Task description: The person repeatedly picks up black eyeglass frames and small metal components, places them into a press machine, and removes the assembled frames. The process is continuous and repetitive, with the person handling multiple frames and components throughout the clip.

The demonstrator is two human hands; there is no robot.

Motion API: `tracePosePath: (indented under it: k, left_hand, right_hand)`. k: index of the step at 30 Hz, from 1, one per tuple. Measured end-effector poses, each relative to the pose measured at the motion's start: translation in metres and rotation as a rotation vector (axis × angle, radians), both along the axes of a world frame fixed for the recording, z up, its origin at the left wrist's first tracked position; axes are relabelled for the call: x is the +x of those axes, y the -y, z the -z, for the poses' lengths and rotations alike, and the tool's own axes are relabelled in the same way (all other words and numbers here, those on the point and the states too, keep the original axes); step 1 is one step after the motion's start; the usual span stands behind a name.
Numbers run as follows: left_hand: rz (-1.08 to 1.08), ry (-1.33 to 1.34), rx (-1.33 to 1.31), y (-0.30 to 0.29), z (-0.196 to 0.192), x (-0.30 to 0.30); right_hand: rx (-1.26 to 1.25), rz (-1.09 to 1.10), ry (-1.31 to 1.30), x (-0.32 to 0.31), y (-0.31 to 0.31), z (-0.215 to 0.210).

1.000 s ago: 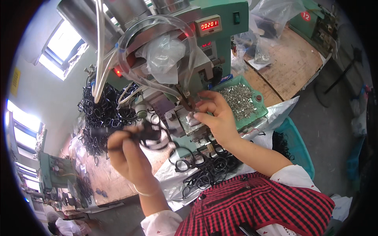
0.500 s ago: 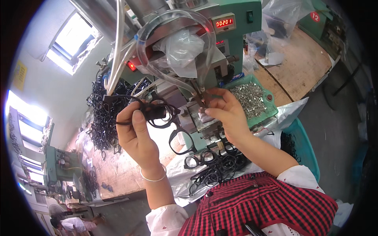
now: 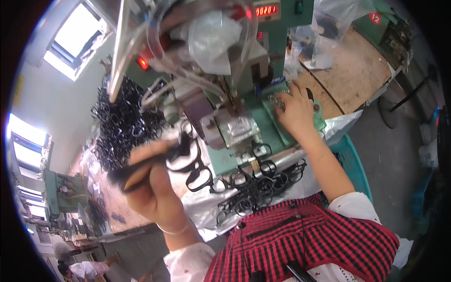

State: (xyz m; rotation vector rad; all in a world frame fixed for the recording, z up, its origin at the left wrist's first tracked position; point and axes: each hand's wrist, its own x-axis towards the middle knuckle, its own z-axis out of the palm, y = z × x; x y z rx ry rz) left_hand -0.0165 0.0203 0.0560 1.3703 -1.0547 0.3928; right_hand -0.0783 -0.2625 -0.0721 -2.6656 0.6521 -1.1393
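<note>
My left hand (image 3: 152,188), blurred by motion, is closed round black eyeglass frames (image 3: 136,170) at the left of the machine. More black frames (image 3: 199,175) hang just right of it; whether that hand holds them too I cannot tell. My right hand (image 3: 298,112) reaches over the green tray (image 3: 319,120), its fingers bent and apart, tips down among small metal pieces (image 3: 274,99). Between my hands stands the green press machine (image 3: 225,162). Under its head is a metal block (image 3: 239,129) with clear wrap on top.
A large heap of black eyeglass frames (image 3: 124,124) lies at the left. Several more frames (image 3: 258,188) lie on silvery sheeting before me. A teal bin (image 3: 354,164) stands at the right. Clear hoses (image 3: 155,47) loop near the press head. Another person (image 3: 87,269) is far off at lower left.
My right hand has left the metal block under the press and moved right to the tray. My left hand has swung left and down with the eyeglass frames. The view has shifted slightly.
</note>
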Motion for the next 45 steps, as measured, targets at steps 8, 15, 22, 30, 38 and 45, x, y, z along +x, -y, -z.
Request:
tracePosePath:
  k: [8,15,22,30,38,45]
  left_hand:
    - [-0.105,-0.087,0.036,-0.004,0.033,0.035]
    - [-0.144,-0.051,-0.079,-0.013,0.025,0.015]
    - [0.015,-0.159,-0.065,0.011,0.022,0.029]
    - [0.220,-0.114,-0.143,0.001,0.042,0.017]
    - [0.084,-0.131,-0.093,0.024,0.008,0.039]
    - [0.040,0.313,0.295,0.022,0.035,0.008]
  right_hand:
    - [0.068,-0.101,0.127,-0.028,0.024,0.044]
    - [1.152,-0.157,0.581,-0.057,0.036,0.051]
    - [1.349,-0.415,0.506,-0.011,-0.008,0.006]
    - [0.910,-0.595,0.472,0.007,-0.073,-0.029]
    - [1.277,-0.699,0.554,0.006,-0.085,-0.032]
    - [1.024,-0.772,0.319,-0.033,-0.079,-0.065]
